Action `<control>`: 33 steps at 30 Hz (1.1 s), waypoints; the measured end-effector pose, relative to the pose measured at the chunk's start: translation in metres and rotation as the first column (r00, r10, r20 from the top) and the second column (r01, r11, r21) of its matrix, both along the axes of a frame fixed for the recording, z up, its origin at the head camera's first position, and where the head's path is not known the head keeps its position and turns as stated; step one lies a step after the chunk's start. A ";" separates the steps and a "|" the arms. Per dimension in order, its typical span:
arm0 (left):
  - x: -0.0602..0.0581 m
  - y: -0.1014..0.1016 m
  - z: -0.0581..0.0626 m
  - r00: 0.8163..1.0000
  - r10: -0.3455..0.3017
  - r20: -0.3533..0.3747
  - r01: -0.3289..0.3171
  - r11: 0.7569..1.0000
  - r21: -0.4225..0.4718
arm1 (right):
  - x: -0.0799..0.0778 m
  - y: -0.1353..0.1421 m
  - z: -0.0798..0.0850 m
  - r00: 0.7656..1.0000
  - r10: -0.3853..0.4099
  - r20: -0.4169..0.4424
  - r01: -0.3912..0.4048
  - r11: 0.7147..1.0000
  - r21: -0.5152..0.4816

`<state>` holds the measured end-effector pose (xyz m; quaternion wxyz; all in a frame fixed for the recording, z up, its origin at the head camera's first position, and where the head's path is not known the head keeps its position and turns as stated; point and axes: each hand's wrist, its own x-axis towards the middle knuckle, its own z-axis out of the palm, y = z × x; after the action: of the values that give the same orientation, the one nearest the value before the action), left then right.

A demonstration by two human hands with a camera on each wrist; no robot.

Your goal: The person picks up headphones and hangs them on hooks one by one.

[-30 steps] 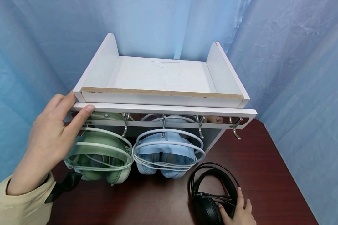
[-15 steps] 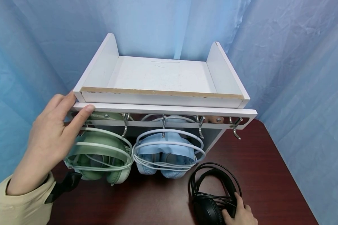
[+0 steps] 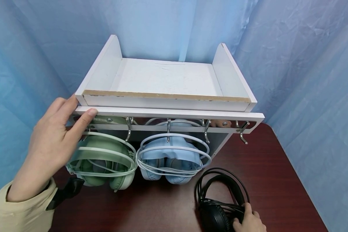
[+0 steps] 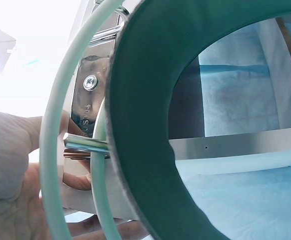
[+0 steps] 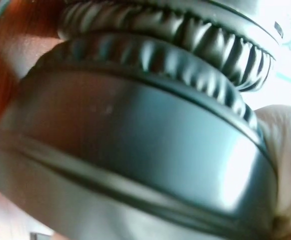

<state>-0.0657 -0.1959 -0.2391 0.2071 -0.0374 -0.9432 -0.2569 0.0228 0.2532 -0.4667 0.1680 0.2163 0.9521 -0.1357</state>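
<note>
My left hand (image 3: pixel 52 135) grips the left front corner of a white wooden shelf rack (image 3: pixel 162 111), thumb over its front edge. Just below the thumb hang green headphones (image 3: pixel 123 178); the left wrist view shows their headband (image 4: pixel 135 150) and pale cable loops by a metal hook (image 4: pixel 83 142). Light blue headphones (image 3: pixel 188 158) hang to their right. Black headphones (image 3: pixel 214 217) lie on the table at the lower right, cable coiled round the headband. My right hand (image 3: pixel 250 222) holds them by one ear cup (image 5: pixel 135 135), which fills the right wrist view.
Two metal hooks at the rack's right, a middle hook (image 3: pixel 207 132) and an end hook (image 3: pixel 243 132), carry nothing. The dark red table (image 3: pixel 278 180) extends right of the rack. Blue curtains (image 3: pixel 307 80) enclose the back and sides.
My right hand's fingers have slid slightly down along the black headphones, and its thumb has shifted right. The black headphones have barely moved. My left hand and the rack stay put.
</note>
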 end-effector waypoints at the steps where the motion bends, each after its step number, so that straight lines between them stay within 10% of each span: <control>1: 0.000 0.000 0.000 1.000 0.000 -0.001 0.000 1.000 0.000 | 0.000 0.000 0.000 1.000 -0.001 0.001 0.001 1.000 0.003; 33: -0.001 0.001 0.000 1.000 0.012 -0.022 -0.011 1.000 0.007 | 0.006 0.002 -0.001 0.998 -0.027 -0.063 0.027 1.000 -0.007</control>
<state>-0.0667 -0.1946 -0.2392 0.2190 -0.0341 -0.9402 -0.2585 0.0288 0.2552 -0.4681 0.1369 0.2243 0.9535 -0.1474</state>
